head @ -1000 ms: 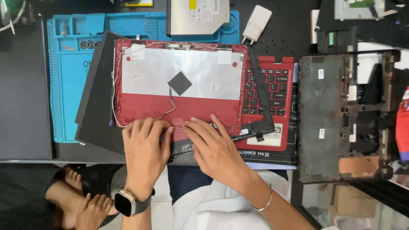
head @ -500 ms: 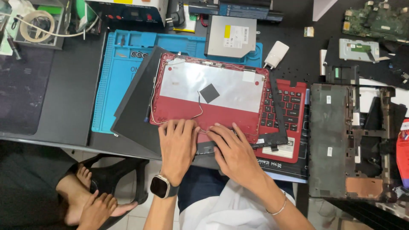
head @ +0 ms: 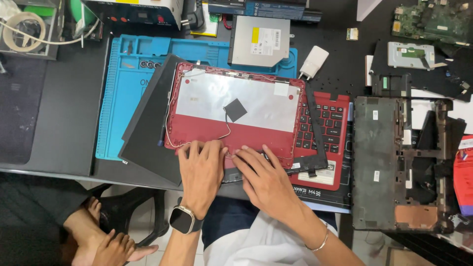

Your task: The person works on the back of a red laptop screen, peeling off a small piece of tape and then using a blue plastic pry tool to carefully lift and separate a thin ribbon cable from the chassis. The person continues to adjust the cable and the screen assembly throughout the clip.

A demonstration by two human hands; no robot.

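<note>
Spreading across the whole view, the dark workbench [head: 64,123] carries everything, with a blue silicone work mat [head: 123,83] lying toward its far left part. Toward the right edge sits a stripped black laptop base frame [head: 389,162], opened side up. On the mat and overhanging it toward the middle of the near edge lies the red laptop lid shell [head: 236,113], inner side up, with a silver foil sheet over its far half, a small black square pad in the middle and thin wires running along its left border. A dark flat panel [head: 148,128] lies tilted under the shell's left side, and a red keyboard deck [head: 327,133] shows from under its right side. A black bezel frame [head: 315,133] rests crookedly across the shell's right end. Beyond the shell, at the far edge, are a grey optical drive [head: 261,42] and a white charger plug [head: 314,61].

Both hands lie flat on the shell's near edge. The left hand [head: 201,172], with a smartwatch [head: 184,220] at the wrist, presses down with fingers spread, pinching nothing. The right hand [head: 266,180], with a thin bracelet [head: 320,242], has its fingers laid on the near rim beside the bezel's corner; whether they pinch anything cannot be told.
</note>
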